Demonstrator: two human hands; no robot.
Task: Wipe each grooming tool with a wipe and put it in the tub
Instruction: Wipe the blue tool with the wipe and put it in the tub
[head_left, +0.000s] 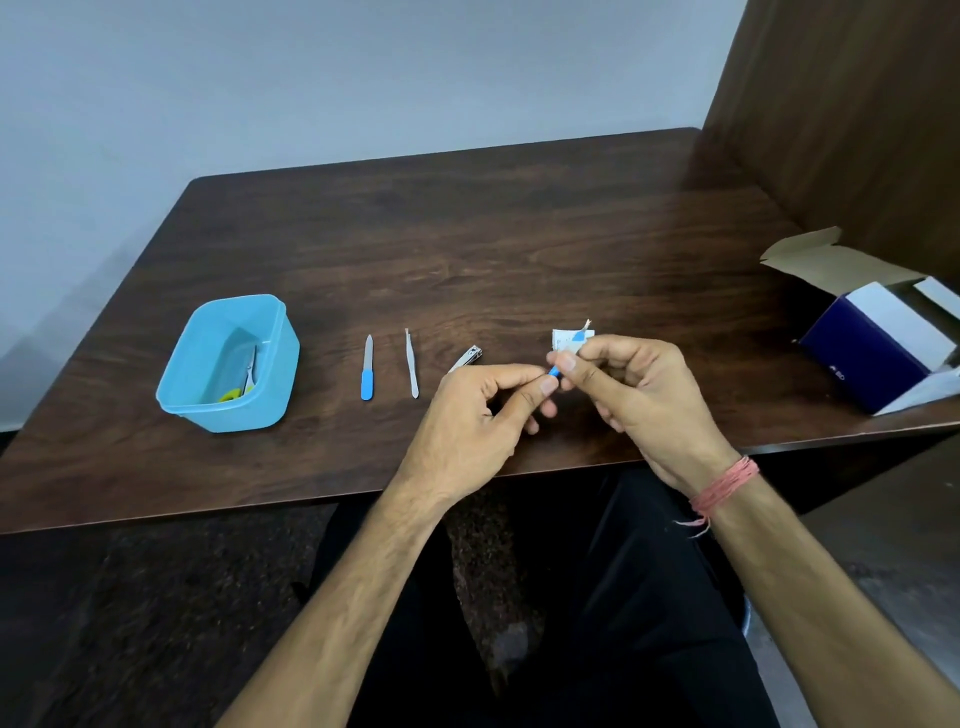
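- My left hand (488, 400) pinched the blue tool (554, 370).
- My right hand (623, 379) pinched the wipe (571, 340) around it.
- Best to rub along its whole length.

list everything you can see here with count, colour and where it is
tub: 1, light blue, left part of the table, open top
scissors: 1 pair, metal with yellow-green handle, inside the tub
nail file: 1, metal with blue handle, on the table right of the tub
tweezers: 1, silver, on the table right of the nail file
nail clipper: 1, silver, on the table, partly behind the left hand
wipe packet: 1, white and blue, torn, held between both hands
box: 1, dark blue and white, flaps open, right edge of the table
table: 1, dark brown wood
thread band: 1, pink, on the right wrist
left hand: pinches the packet
right hand: pinches the packet
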